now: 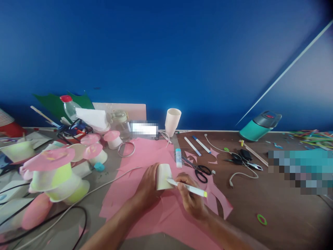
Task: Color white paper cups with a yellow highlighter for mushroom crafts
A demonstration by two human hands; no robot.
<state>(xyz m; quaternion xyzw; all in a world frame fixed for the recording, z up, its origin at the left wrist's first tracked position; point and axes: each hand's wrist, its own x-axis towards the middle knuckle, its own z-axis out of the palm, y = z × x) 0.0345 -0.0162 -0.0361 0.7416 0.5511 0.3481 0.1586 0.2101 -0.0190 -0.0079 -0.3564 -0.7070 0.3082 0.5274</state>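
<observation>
My left hand point(148, 184) is closed around the left side of a white paper cup point(163, 173), tilted above pink paper point(145, 156). Faint yellow shows on the cup's side. Between the fingers of my right hand point(191, 198) is a white marker point(192, 189) with a yellow end, its tip at the cup's wall. A glue stick point(178, 158) stands just beyond the cup, and black-handled scissors point(201, 173) lie to its right among pink paper scraps point(191, 156).
At left are cups with pink paper tops point(49, 163) and cables. A stack of white cups point(172, 121) stands by the blue wall. Two markers point(201, 144), a white cable point(244, 173) and a teal flask point(260, 125) are on the right. A green ring point(261, 219) lies near the front.
</observation>
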